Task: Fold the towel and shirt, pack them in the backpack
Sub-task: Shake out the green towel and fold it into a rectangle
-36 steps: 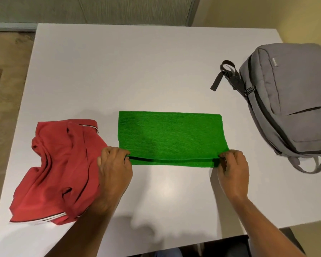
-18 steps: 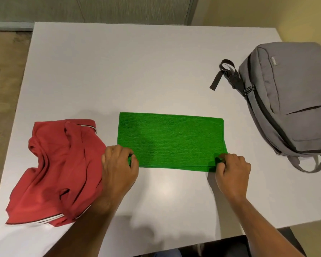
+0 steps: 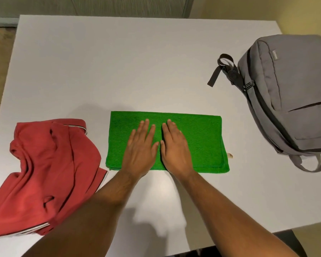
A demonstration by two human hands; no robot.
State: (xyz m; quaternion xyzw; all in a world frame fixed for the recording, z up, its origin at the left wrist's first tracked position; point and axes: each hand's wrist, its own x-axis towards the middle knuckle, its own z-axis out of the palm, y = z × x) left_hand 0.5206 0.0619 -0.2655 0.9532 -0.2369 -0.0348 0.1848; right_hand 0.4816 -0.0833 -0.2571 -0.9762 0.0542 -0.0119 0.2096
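Head cam: both hands have let go of the towel's (image 3: 193,138) near corners and now lie flat on its middle, fingers straight, left hand (image 3: 140,147) and right hand (image 3: 174,147) side by side with thumbs nearly touching. Towel sits folded at the table's (image 3: 119,71) center. Crumpled shirt (image 3: 44,167) is just left of it, backpack (image 3: 293,93) well off to the right, zipped.
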